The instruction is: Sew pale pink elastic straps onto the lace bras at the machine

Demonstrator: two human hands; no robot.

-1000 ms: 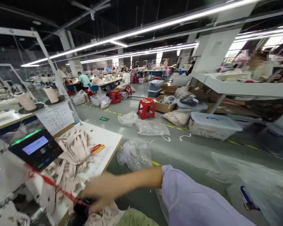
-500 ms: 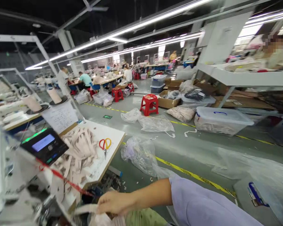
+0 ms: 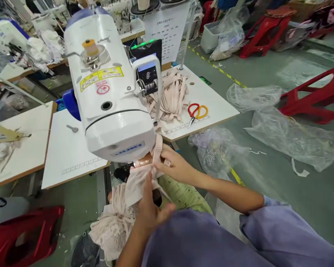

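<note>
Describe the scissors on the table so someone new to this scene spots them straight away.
Start at the big white sewing machine in the middle. To its right, on the white table, lies a heap of beige strips. The scissors lie just right of that heap, near the table's front edge: one red handle, one yellow, the only bright-coloured thing there.

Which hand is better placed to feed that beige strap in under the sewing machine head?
Right, probably. The right hand already pinches the beige strap just below the sewing machine head, while the left hand sits lower, gripping the lace fabric.
</note>
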